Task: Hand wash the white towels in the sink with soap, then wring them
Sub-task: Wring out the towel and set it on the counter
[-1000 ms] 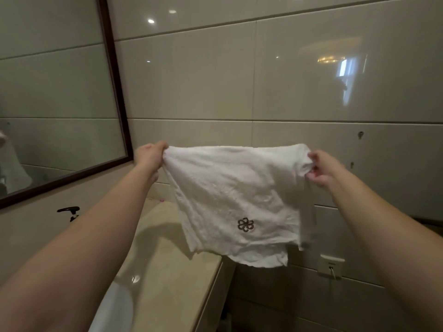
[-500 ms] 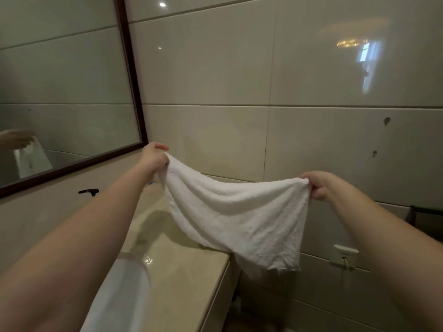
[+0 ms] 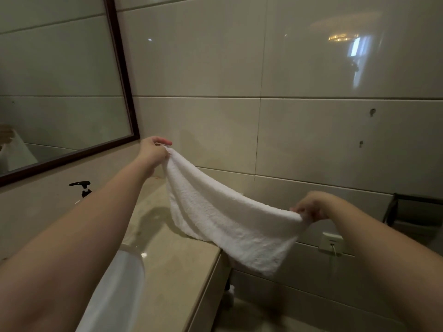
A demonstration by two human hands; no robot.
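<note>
Both of my hands are out in front of me with a white towel [image 3: 230, 219] stretched between them: my left hand [image 3: 153, 152] pinches one upper corner up near the mirror's [image 3: 60, 92] lower corner, and my right hand [image 3: 311, 207] pinches the opposite corner lower down, toward the wall socket [image 3: 332, 243]. Held like this, the cloth sags in a shallow curve, and its lower edge hangs over the end of the beige counter [image 3: 172, 271], touching or almost touching the top. I see no drips, suds or twisted folds in it, so I judge this one is either not yet washed or already wrung and being shaken out flat; I cannot tell which, nor whether it is wet. The sink [image 3: 115, 295] shows only as a pale curve below my left forearm, and I cannot see whether there is water or other towels in it. A black pump bottle [image 3: 82, 188] stands at the back of the counter, probably the soap. If this towel is finished, laying it aside comes next, and any remaining towels would need soaping, rubbing and wringing. If not, it has to go down into the basin.
</note>
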